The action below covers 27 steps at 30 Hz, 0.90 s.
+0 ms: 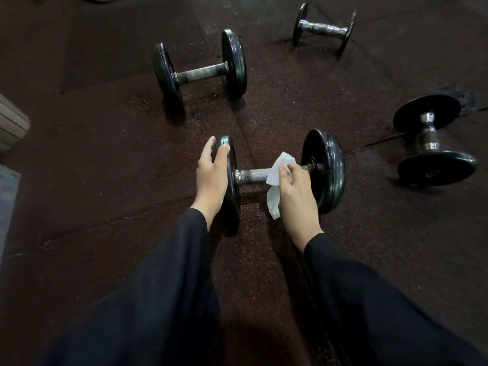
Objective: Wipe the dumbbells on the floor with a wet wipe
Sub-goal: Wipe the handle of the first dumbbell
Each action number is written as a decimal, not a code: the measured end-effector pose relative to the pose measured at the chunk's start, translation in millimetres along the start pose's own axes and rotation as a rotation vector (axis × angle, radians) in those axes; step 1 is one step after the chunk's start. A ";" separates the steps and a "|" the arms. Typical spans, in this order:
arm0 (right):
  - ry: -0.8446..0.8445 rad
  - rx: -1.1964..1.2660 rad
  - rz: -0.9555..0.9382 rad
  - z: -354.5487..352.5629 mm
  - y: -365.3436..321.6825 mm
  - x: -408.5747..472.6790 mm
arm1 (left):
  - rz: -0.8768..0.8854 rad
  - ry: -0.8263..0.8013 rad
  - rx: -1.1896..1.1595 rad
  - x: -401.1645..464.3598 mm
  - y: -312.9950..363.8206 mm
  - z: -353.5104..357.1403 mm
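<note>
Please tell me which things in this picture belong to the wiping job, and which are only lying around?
Belonging to the job:
wet wipe
near dumbbell
three other dumbbells: far left, far middle, right
left hand, right hand

Only lying around:
pale slatted object at the left edge

Four black-plated dumbbells (pixel 280 175) lie on the floor, a crumpled white wet wipe (pixel 276 178) against the nearest's handle.
</note>
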State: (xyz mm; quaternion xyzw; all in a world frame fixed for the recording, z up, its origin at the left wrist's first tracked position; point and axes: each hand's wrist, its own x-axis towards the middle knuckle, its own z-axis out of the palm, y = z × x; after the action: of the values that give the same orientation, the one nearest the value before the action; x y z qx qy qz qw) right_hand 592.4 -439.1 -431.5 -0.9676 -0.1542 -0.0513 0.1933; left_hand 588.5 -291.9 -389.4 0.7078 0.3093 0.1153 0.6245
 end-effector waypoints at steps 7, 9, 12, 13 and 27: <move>-0.001 -0.371 0.096 -6.5 -14.7 17.9 | 0.001 0.000 -0.008 0.6 -1.7 -0.3; -0.078 -0.409 0.128 -8.6 -18.9 18.4 | 0.041 0.080 0.022 -1.2 -3.4 1.0; -0.150 -0.509 0.137 -4.6 -18.0 18.3 | 0.168 0.248 0.037 -7.4 -5.2 1.3; -0.167 -0.550 0.158 -4.0 -18.1 19.0 | 0.211 0.254 0.046 -10.3 -7.5 0.2; -0.091 -0.774 0.004 -4.7 -16.0 25.2 | 0.232 -0.049 0.461 -42.7 -35.6 -11.7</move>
State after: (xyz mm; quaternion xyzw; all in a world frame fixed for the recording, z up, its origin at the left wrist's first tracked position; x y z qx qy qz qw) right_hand 611.1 -419.9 -417.5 -0.9705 -0.1301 -0.0623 -0.1933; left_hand 538.2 -306.2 -411.7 0.8649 0.2288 0.0953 0.4364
